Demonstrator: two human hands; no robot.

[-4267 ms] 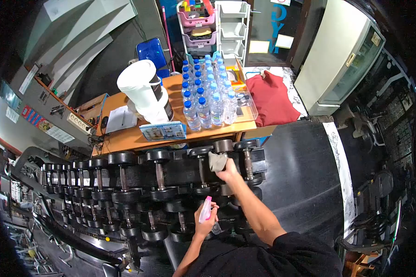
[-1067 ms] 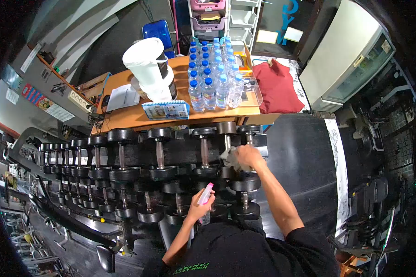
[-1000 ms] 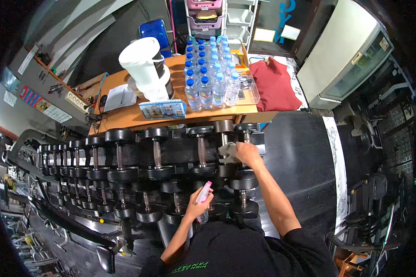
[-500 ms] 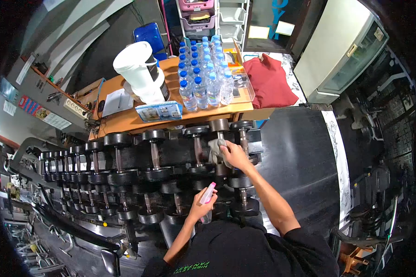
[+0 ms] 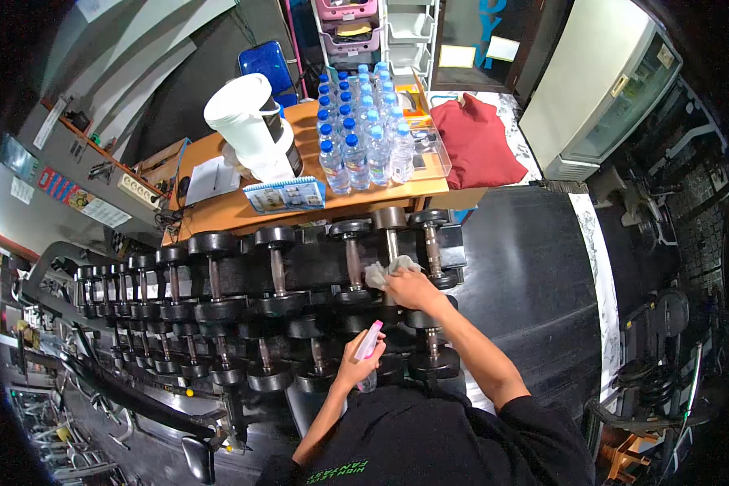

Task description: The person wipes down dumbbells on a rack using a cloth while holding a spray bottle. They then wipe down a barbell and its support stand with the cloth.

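Observation:
My right hand (image 5: 411, 289) is closed on a pale grey cloth (image 5: 390, 270), pressed to the handle of a dumbbell (image 5: 391, 241) on the upper tier of the rack. The dumbbell's far end shows brownish grey; its near end is mostly hidden behind my hand. In my left hand (image 5: 356, 360) is a clear spray bottle (image 5: 369, 344) with a pink and white top, held low in front of my body. Another dumbbell (image 5: 432, 247) lies just right of the cloth, and a black one (image 5: 353, 257) lies to its left.
Two tiers of black dumbbells (image 5: 215, 271) run off to the left. Behind them, a wooden table (image 5: 206, 217) bears several water bottles (image 5: 356, 166), a white tub (image 5: 247, 121) and a desk calendar (image 5: 285, 195). A red cushion (image 5: 478, 146) and a glass-door fridge (image 5: 587, 85) stand at the right.
My right hand and the cloth have slid down the dumbbell's handle towards me. My left hand keeps the spray bottle in nearly the same place. The view has shifted slightly.

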